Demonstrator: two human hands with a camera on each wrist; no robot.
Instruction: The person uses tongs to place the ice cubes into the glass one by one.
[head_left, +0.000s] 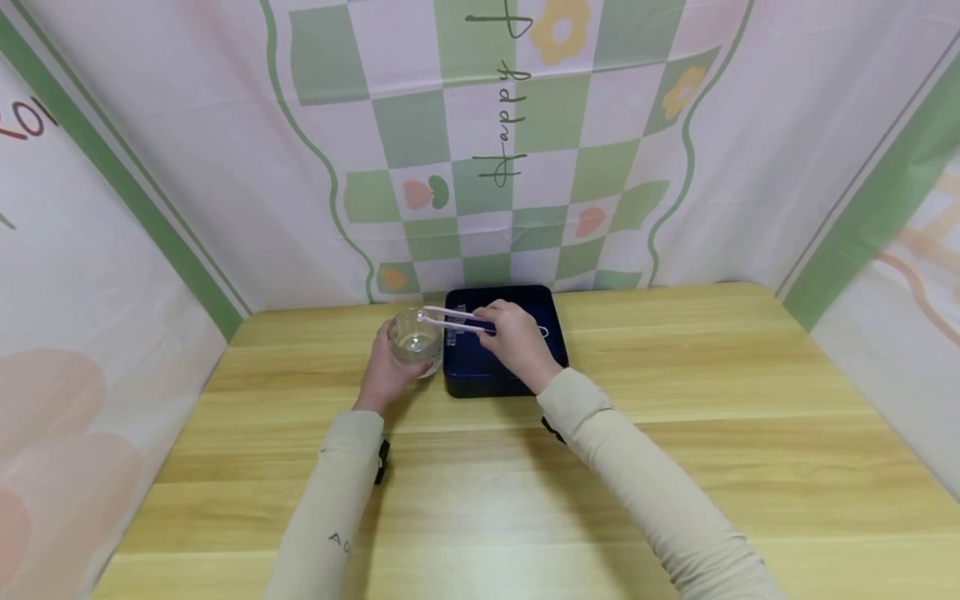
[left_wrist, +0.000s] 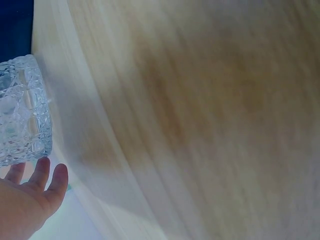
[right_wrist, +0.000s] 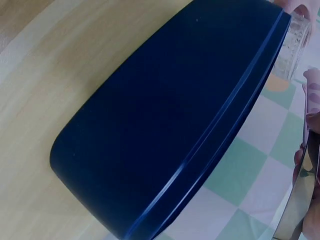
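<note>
My left hand (head_left: 386,373) has its fingers bent round the clear glass (head_left: 415,343), just left of the dark blue box (head_left: 483,362), and I can't tell whether the glass holds anything or make out the box's inside. My right hand (head_left: 517,337) pinches the tongs (head_left: 457,314), their 2 pink tips parted at the glass's mouth, and my fingers partly hide them in the head view. Only the right wrist view shows their metal body, cut off; the left shows the glass's patterned wall.
</note>
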